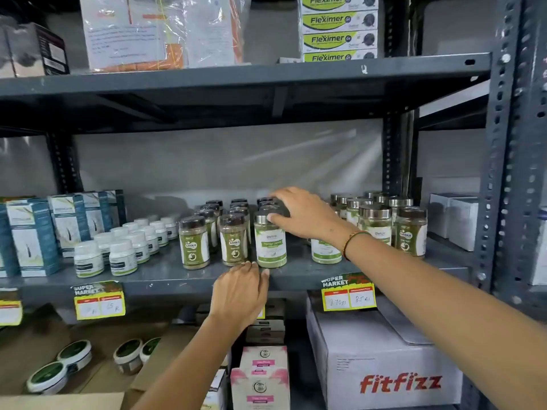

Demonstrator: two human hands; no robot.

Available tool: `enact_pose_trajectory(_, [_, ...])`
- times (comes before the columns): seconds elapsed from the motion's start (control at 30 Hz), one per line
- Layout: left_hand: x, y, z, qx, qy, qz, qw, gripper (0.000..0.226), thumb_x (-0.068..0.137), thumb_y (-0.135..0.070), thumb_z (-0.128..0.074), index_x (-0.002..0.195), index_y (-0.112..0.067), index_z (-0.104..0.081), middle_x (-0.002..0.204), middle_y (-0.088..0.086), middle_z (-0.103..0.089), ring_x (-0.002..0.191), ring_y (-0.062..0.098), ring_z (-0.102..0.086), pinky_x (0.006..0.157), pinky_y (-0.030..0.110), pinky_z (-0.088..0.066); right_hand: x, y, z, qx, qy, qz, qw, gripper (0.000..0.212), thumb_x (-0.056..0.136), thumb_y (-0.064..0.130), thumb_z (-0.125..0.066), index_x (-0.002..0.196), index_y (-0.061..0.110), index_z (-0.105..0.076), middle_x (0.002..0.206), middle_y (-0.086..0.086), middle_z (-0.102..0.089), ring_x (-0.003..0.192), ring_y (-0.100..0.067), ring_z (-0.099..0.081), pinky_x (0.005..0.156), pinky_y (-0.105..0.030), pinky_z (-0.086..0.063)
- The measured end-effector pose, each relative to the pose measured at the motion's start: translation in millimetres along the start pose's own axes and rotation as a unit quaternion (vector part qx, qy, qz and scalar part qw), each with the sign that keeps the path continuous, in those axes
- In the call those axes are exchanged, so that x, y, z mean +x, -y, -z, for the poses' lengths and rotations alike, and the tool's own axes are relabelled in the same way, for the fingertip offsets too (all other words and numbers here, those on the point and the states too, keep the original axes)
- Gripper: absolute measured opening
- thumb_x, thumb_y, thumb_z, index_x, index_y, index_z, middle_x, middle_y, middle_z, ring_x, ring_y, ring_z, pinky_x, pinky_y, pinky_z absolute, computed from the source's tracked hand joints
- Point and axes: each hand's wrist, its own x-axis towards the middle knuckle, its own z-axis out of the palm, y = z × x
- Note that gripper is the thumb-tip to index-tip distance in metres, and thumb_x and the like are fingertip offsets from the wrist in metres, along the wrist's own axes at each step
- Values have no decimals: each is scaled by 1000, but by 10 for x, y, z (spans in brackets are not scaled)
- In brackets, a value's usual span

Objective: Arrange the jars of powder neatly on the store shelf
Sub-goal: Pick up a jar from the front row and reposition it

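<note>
My right hand [302, 214] pinches the lid of the silver-lid jar [270, 241] to align it; my left hand [239, 291], fingers together, steadies at the shelf [165, 276] edge.

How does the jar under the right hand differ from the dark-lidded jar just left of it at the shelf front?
The silver-lidded jar is wider and slightly taller than the dark-lidded jar. Its label is mostly white and pale green; the other's is olive with a round logo. The right hand rests on its lid, while the dark-lidded jar is untouched. Both stand upright at the front of the shelf and hold greenish powder.
</note>
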Motion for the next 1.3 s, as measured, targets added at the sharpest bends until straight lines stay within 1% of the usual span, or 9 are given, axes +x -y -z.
enact_pose_trajectory(0.2, [16,-56,-63,-18,-10,4,1000,44,96,-39,-21,83,-20,-59,85,-3,-66,80,16,-61,63,29,-44,187,-48,-147,-33,59,-29,997,66,90,56,-55,141,14,-51,129,-12,-64,114,-34,-62,93,-42,-51])
enact_pose_trajectory(0.27, [26,-49,-136,-25,-30,9,999,43,96,-37,-24,87,-19,-62,91,-2,-68,85,16,-63,69,30,-47,255,-87,-184,-23,72,-42,996,65,86,64,-55,128,14,-60,114,-11,-69,105,-33,-65,87,-42,-54])
enact_pose_trajectory(0.43, [16,-52,-264,-50,-42,13,998,50,97,-35,-27,108,-10,-69,111,6,-70,107,18,-62,94,33,-47,409,-150,-316,-11,97,-70,993,65,77,77,-52,87,14,-61,78,-1,-60,81,-27,-62,76,-40,-54])
enact_pose_trajectory(0.53, [3,-62,-275,-50,-49,16,997,48,97,-34,-31,109,-8,-69,111,8,-70,107,19,-63,97,34,-46,452,-147,-340,10,99,-81,992,61,76,75,-56,71,15,-52,65,2,-53,64,-21,-53,60,-32,-42])
enact_pose_trajectory(0.63, [-8,-77,-251,-45,-40,22,998,46,97,-33,-33,109,-7,-69,110,9,-70,107,20,-63,96,34,-46,468,-141,-342,33,104,-79,991,57,76,72,-61,67,17,-47,58,3,-47,58,-19,-47,56,-31,-35])
enact_pose_trajectory(0.9, [-33,-94,-198,-34,-26,22,999,49,97,-34,-32,110,-6,-69,111,11,-70,107,22,-63,96,36,-46,313,-90,-186,37,67,-65,995,55,73,70,-67,74,16,-55,68,3,-58,66,-19,-54,56,-30,-38])
enact_pose_trajectory(1.03, [-46,-96,-174,-29,-26,21,999,46,97,-33,-34,108,-6,-70,108,11,-71,104,23,-65,92,36,-48,167,-84,5,42,47,-72,995,49,71,72,-66,69,25,-52,68,12,-53,72,-19,-53,68,-33,-46])
enact_pose_trajectory(1.2, [-50,-102,-159,-31,-29,22,999,45,96,-33,-35,105,-6,-71,105,11,-72,101,23,-66,90,35,-48,-155,-153,482,121,10,-118,986,62,71,67,-73,110,19,-68,105,7,-67,99,-13,-63,85,-30,-53])
enact_pose_trajectory(1.3, [-54,-111,-157,-39,-29,24,999,45,96,-33,-35,104,-7,-71,106,10,-72,102,23,-65,91,36,-48,-371,-272,733,163,18,-155,974,64,67,63,-78,111,17,-70,103,7,-69,100,-15,-67,88,-34,-58])
